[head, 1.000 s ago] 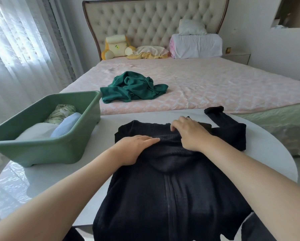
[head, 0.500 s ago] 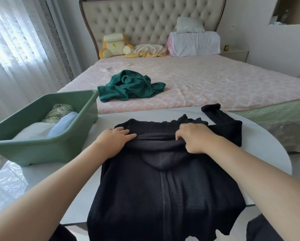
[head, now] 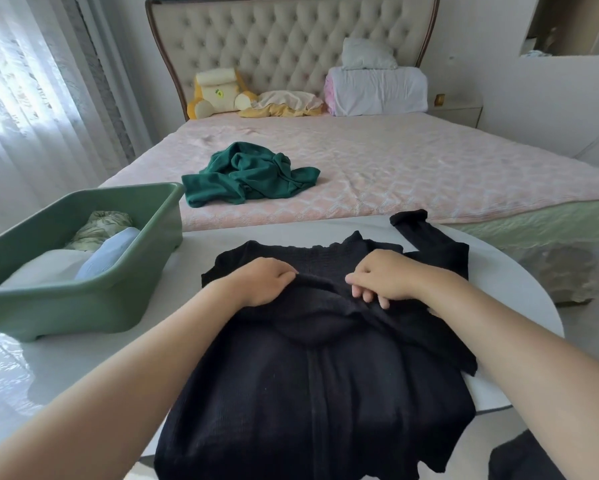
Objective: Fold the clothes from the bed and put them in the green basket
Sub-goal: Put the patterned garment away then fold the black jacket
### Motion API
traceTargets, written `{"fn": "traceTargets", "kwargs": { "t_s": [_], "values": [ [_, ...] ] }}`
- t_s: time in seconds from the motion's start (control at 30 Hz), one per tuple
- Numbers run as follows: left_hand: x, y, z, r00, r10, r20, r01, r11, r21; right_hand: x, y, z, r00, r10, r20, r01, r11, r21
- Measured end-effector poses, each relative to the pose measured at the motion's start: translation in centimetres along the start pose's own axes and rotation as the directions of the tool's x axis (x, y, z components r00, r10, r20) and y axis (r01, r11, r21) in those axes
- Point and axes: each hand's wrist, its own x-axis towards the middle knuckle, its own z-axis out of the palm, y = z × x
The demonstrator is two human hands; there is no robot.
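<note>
Now, left hand [head: 263,282]: fingers curled, pinching a fold of the black hoodie [head: 308,393]
Right hand [head: 391,277]: fingers curled, gripping the same fold

place: home bedroom | shown by: bed [head: 412,174] with tufted headboard [head: 291,39], pillows [head: 377,90], plush toy [head: 215,93], sheer curtains [head: 24,98]

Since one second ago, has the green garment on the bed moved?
No. The green garment still lies just behind the far corner of the green basket.
</note>
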Motion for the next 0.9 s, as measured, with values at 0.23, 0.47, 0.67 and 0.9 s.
{"fn": "traceTargets", "kwargs": {
  "t_s": [0.23, 0.47, 0.67, 0.9],
  "values": [
    [3.2, 2.7, -1.6, 0.965, -0.205, 0.166, 0.211, 0.977, -0.016, -0.3, 2.9, -0.4, 0.996, 0.06, 0.07, -0.055, 0.995, -0.078],
    [4.5, 1.6, -1.5, 0.995, -0.088, 0.038, 0.091, 0.992, -0.083, 0.3, 4.4, -1.1, 0.997, 0.079, -0.006, -0.079, 0.993, -0.091],
    [5.5, 2.1, 2.0, 0.877, -0.15, -0.457, 0.178, 0.984, 0.019, 1.2, 5.8, -1.4, 0.901, -0.068, -0.428, -0.063, 0.957, -0.285],
    [3.4, 4.4, 5.0, 0.873, 0.25, -0.419, -0.27, 0.963, 0.012, 0.0, 6.5, -0.6, 0.967, -0.088, -0.24, -0.004, 0.934, -0.356]
  ]
}}
